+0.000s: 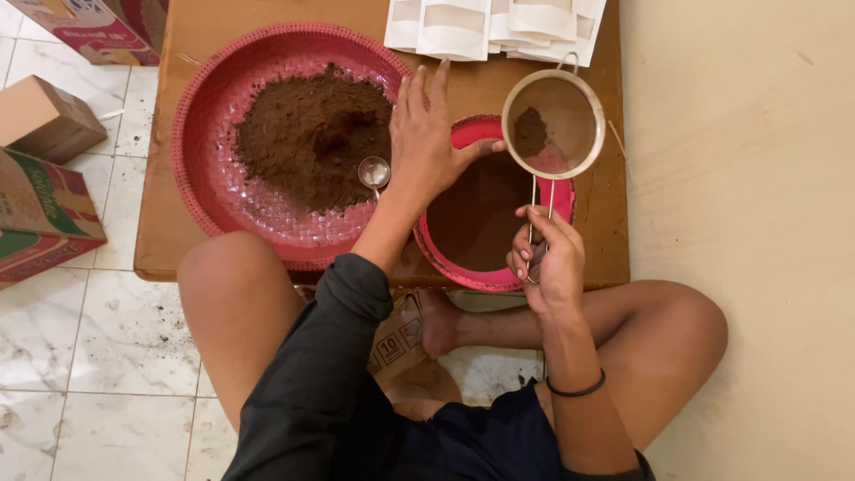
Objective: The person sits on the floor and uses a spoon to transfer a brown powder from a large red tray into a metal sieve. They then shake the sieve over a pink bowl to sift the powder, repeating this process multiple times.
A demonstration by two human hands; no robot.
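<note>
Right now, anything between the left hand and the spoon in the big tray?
Nothing visible. The left hand hovers open just right of the spoon, which lies at the powder's edge in the big tray. The right hand holds the sieve.

Table [169, 240]: it stands on the floor, before the seated person.
Big tray [200, 178]: on the left part of the table, with a heap of powder [303, 134] in it.
Spoon [374, 172]: in the tray, at the right edge of the heap.
Small bowl [472, 276]: on the table, right of the tray, holding powder.
Left hand [427, 142]: between tray and bowl, thumb toward the strainer.
Strainer [554, 125]: over the far rim of the bowl, its handle in the right hand [545, 258].
Pouches [494, 27]: at the far edge of the table, behind the strainer.
Boxes [40, 187]: on the floor, left of the table.
</note>
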